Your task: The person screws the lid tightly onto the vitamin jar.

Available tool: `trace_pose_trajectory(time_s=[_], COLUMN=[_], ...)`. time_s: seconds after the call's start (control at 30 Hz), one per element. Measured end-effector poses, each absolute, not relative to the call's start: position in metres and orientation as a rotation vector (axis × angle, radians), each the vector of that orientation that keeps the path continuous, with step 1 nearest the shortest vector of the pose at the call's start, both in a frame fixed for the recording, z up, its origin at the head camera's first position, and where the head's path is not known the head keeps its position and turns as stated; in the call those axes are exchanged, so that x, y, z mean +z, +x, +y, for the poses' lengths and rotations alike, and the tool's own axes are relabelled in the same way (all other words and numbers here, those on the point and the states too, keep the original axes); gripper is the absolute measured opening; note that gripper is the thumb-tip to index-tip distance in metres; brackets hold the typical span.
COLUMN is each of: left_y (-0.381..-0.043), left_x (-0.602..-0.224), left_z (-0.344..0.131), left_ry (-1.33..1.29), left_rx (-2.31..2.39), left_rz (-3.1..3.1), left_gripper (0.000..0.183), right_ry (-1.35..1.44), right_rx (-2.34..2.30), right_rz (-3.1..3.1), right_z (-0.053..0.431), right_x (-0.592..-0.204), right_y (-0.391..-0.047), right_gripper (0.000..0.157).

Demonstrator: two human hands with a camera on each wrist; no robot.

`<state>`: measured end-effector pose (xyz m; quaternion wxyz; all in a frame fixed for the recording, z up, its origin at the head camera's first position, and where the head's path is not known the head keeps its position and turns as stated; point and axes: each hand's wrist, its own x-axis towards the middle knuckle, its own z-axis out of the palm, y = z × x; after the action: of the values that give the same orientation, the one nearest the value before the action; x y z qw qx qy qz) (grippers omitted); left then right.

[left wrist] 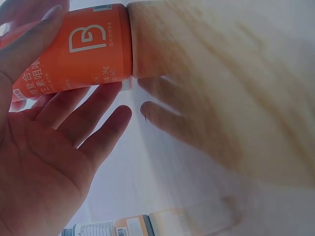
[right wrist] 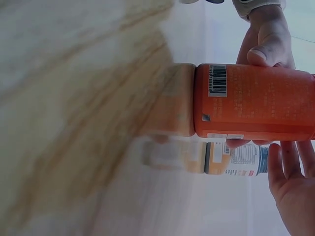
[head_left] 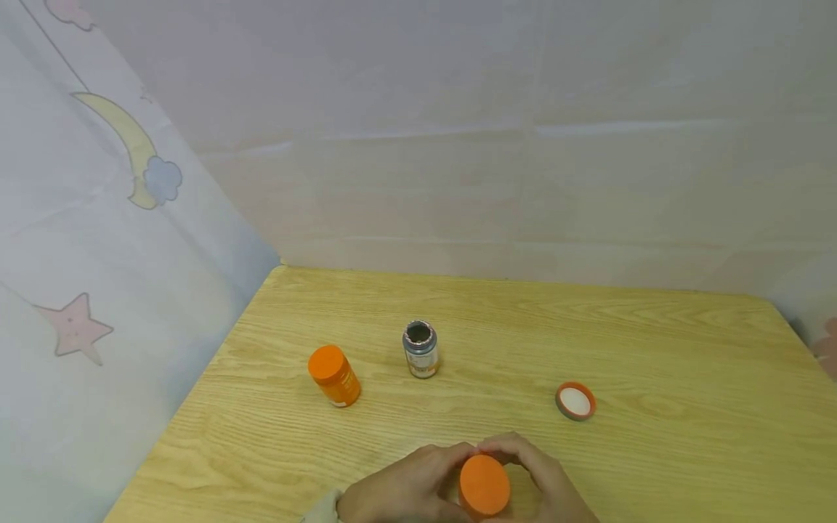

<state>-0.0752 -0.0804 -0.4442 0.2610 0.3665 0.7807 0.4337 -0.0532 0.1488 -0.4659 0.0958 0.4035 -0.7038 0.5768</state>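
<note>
An orange jar (head_left: 484, 485) with an orange lid stands upright at the near edge of the head view, between both hands. My left hand (head_left: 408, 488) curves round its left side; in the left wrist view the thumb lies along the printed orange jar (left wrist: 93, 44) with fingers on the opposite side. My right hand (head_left: 546, 483) arches round the right side, forefinger at the lid's far edge and thumb at its near edge. In the right wrist view the fingers of the right hand (right wrist: 295, 182) reach the orange jar (right wrist: 256, 101) near its upper part.
A second orange jar (head_left: 335, 376) with its lid on stands at left. Behind, a grey jar (head_left: 421, 352) stands lidless, its mouth showing. To the right, an orange-rimmed lid (head_left: 575, 402) lies with its white inside up. A patterned cloth (head_left: 418, 181) hangs behind the wooden table (head_left: 654, 349).
</note>
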Motion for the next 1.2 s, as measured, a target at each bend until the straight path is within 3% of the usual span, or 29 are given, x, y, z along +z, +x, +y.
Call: trace_pose_trajectory(time_s=[0.17,0.37,0.73,0.97,1.2], left_y=[-0.075,-0.074,-0.075,-0.075,-0.074], left_x=[-0.444,-0.444,-0.444,-0.444,-0.443], left_z=[-0.080,-0.081,-0.082,-0.081,-0.081], left_ry=[0.999,1.032,1.021,1.013,0.999], left_rx=[1.198,1.126,1.159,1.164,1.155], left_rz=[2.085,2.168,2.125,2.121,2.145], left_gripper=[0.064,0.054,0.049,0.062,0.048], right_ry=[1.321,1.271,1.068,1.225,1.224], right_rx=[1.605,1.648,1.782,1.649,1.665], right_rz=[-2.039,-2.070,-2.106,-2.118,-2.062], right_z=[0.150,0.149,0.144,0.149,0.147], right_x=[-0.469,-0.468,-0.464,-0.464,-0.468], right_y=[-0.056,-0.052,-0.046,-0.050,-0.050], right_gripper=[0.073,0.067,0.071,0.073,0.070])
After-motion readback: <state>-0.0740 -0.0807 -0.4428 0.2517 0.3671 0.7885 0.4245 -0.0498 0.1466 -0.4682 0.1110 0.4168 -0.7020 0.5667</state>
